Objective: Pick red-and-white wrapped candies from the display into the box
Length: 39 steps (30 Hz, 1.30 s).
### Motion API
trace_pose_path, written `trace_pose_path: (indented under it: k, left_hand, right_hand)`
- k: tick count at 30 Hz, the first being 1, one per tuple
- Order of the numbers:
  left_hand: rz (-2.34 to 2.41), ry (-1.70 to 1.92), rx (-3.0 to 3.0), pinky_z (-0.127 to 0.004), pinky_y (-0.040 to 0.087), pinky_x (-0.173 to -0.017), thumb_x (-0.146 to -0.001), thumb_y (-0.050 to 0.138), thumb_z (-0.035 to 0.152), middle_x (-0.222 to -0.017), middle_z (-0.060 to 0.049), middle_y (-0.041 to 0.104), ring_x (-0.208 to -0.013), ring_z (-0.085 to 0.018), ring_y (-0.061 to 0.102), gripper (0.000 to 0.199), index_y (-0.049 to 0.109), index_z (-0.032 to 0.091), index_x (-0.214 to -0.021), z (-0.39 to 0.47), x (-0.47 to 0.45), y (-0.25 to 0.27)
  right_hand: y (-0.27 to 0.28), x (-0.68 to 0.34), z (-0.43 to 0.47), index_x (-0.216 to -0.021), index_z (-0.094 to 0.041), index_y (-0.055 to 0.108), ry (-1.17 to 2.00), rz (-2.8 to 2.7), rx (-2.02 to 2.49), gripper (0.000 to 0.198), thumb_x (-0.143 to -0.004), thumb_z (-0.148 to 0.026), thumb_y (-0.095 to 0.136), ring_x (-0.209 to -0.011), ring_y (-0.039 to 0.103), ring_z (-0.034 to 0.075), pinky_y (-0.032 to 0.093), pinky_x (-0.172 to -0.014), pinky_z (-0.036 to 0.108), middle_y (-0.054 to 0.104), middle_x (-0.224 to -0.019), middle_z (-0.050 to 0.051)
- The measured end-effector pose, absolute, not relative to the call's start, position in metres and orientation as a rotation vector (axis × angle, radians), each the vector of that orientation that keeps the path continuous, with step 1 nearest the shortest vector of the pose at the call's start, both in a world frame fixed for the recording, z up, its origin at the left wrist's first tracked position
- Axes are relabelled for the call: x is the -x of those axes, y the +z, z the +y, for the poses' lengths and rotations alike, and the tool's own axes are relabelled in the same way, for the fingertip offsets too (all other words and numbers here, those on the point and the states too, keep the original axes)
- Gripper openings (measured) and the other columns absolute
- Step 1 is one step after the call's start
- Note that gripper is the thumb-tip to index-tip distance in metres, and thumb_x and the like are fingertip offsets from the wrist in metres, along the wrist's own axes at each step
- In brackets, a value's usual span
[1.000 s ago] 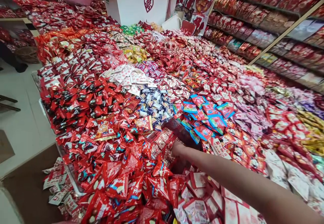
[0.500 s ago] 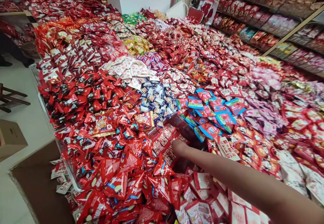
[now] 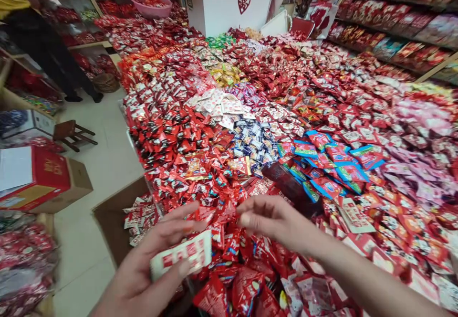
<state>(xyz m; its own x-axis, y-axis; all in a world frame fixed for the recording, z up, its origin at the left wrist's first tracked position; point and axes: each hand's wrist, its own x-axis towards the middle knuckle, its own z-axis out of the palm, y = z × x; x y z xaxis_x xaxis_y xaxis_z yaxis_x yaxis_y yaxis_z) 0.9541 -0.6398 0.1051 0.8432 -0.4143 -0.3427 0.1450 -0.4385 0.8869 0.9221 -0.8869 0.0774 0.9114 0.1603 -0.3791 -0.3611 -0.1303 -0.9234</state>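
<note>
My left hand is closed on a small white packet with red square print, the thumb pressed on its face. My right hand hovers to the right of it over the candy pile, fingers loosely curved and slightly apart from the thumb; no object shows between them. Beneath both hands lie shiny red wrapped candies. Just beyond my right hand, a dark container sits sunk among the packets, with patterned red packets beside it.
Blue-edged red packets and navy-and-white ones lie farther back. An open cardboard box holding white packets stands left of the display. A stool, a red box and a person in dark trousers are on the left.
My right hand has drawn back from the patterned red packets by the dark container. My left hand has come into view with the white packet. The view has swung left.
</note>
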Motion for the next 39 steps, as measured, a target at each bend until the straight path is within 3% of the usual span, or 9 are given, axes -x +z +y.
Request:
trace_pose_path:
  k: [4, 6, 10, 14, 17, 20, 26, 33, 39]
  left_hand:
    - [-0.32, -0.733, -1.757, -0.033, 0.037, -0.103, -0.079, 0.058, 0.035, -0.142, 0.005, 0.034, -0.126, -0.023, 0.038, 0.034, 0.052, 0.039, -0.112, -0.649, -0.949, 0.112]
    - [-0.22, -0.753, -1.641, -0.029, 0.044, -0.095, -0.077, 0.061, 0.033, -0.141, 0.002, 0.036, -0.119, -0.02, 0.045, 0.046, 0.042, 0.039, -0.118, -0.647, -0.946, 0.111]
    - [-0.036, -0.861, -1.475, -0.023, 0.053, -0.067, -0.07, 0.069, 0.032, -0.099, -0.003, 0.065, -0.081, -0.015, 0.062, 0.05, 0.044, 0.025, -0.113, -0.635, -0.945, 0.108]
    - [-0.012, -0.903, -1.484, -0.02, 0.05, -0.053, -0.068, 0.07, 0.034, -0.075, -0.002, 0.068, -0.063, -0.013, 0.061, 0.04, 0.052, 0.016, -0.098, -0.623, -0.946, 0.108]
    - [0.007, -0.797, -1.463, -0.025, 0.052, -0.065, -0.072, 0.065, 0.037, -0.085, -0.003, 0.068, -0.074, -0.014, 0.063, 0.04, 0.051, 0.019, -0.104, -0.616, -0.942, 0.111]
    - [0.099, -0.824, -1.283, -0.033, 0.049, -0.083, -0.081, 0.055, 0.04, -0.106, -0.005, 0.064, -0.095, -0.018, 0.06, 0.039, 0.046, 0.024, -0.115, -0.61, -0.935, 0.117]
    - [0.029, -0.897, -1.148, -0.029, 0.05, -0.073, -0.083, 0.054, 0.031, -0.108, -0.006, 0.064, -0.097, -0.019, 0.059, 0.037, 0.046, 0.022, -0.118, -0.604, -0.923, 0.121]
    - [-0.096, -0.861, -1.197, -0.028, 0.046, -0.082, -0.08, 0.059, 0.034, -0.107, -0.005, 0.066, -0.1, -0.018, 0.059, 0.042, 0.047, 0.021, -0.119, -0.601, -0.914, 0.114]
    - [-0.112, -0.909, -1.2, -0.034, 0.04, -0.093, -0.084, 0.053, 0.032, -0.109, -0.005, 0.066, -0.109, -0.02, 0.054, 0.04, 0.042, 0.021, -0.12, -0.601, -0.91, 0.104]
  right_hand:
    - [0.087, -0.902, -0.827, -0.075, -0.017, 0.055, 0.448, 0.163, 1.095, 0.032, -0.066, -0.044, 0.07, -0.054, 0.049, 0.007, 0.041, -0.052, 0.02, 0.055, -0.062, -0.004]
    - [0.084, -0.898, -0.813, -0.071, -0.016, 0.052, 0.362, 0.246, 1.086, 0.034, -0.064, -0.042, 0.072, -0.048, 0.046, 0.005, 0.038, -0.047, 0.018, 0.054, -0.057, -0.006]
    - [0.083, -0.89, -0.8, -0.07, -0.015, 0.051, 0.263, 0.312, 1.1, 0.036, -0.065, -0.044, 0.072, -0.05, 0.05, 0.005, 0.042, -0.049, 0.018, 0.057, -0.061, -0.004]
    - [0.088, -0.875, -0.783, -0.07, -0.017, 0.048, 0.207, 0.305, 1.197, 0.034, -0.073, -0.046, 0.063, -0.048, 0.053, 0.009, 0.043, -0.046, 0.021, 0.059, -0.059, -0.002]
    - [0.089, -0.863, -0.77, -0.076, -0.019, 0.049, -0.064, 0.26, 1.565, 0.02, -0.084, -0.037, 0.052, -0.055, 0.058, 0.013, 0.045, -0.047, 0.024, 0.062, -0.064, 0.002]
    - [0.087, -0.852, -0.76, -0.089, -0.022, 0.055, -0.51, 0.002, 2.115, 0.008, -0.085, -0.018, 0.05, -0.085, 0.061, 0.017, 0.05, -0.071, 0.029, 0.064, -0.095, 0.008]
    - [0.089, -0.836, -0.739, -0.103, -0.024, 0.055, -0.487, -0.218, 2.26, 0.025, -0.082, -0.012, 0.052, -0.104, 0.052, 0.02, 0.046, -0.085, 0.033, 0.055, -0.114, 0.009]
    - [0.085, -0.844, -0.723, -0.082, -0.017, 0.056, -0.195, 0.357, 1.41, 0.025, -0.075, -0.039, 0.064, -0.066, 0.054, 0.011, 0.045, -0.06, 0.023, 0.061, -0.076, 0.002]
    - [0.078, -0.841, -0.718, -0.07, -0.015, 0.056, -0.21, 0.497, 1.224, 0.034, -0.065, -0.045, 0.071, -0.05, 0.047, 0.007, 0.041, -0.048, 0.021, 0.054, -0.06, -0.003]
